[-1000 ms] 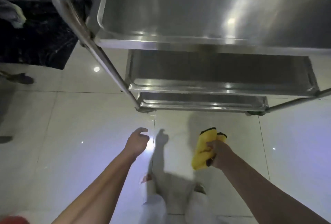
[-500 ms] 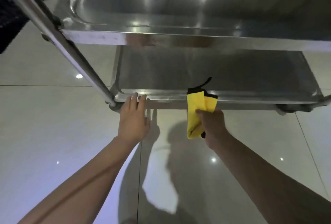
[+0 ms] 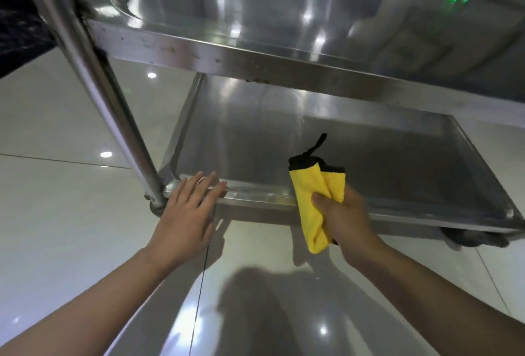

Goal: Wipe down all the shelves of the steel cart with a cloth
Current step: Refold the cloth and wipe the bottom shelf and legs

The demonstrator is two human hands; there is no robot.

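My left hand (image 3: pixel 187 213) lay flat, fingers straight, on the lower shelf's (image 3: pixel 255 195) front edge near its left corner. My right hand (image 3: pixel 345 219) clenched the cloth (image 3: pixel 311 185) above that edge, still bunched. Wiped so, it might skip corners; the cart (image 3: pixel 199 51) might roll.

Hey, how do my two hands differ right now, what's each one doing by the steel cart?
The left hand lies flat with straight fingers on the front rim of the lower shelf, near the cart's leg; the right hand is curled round the yellow cloth. The left hand holds nothing; the right hand grips the folded cloth. The left hand touches the steel; the right hand hangs just in front of the rim, seemingly off it. Both reach toward the lower shelf.
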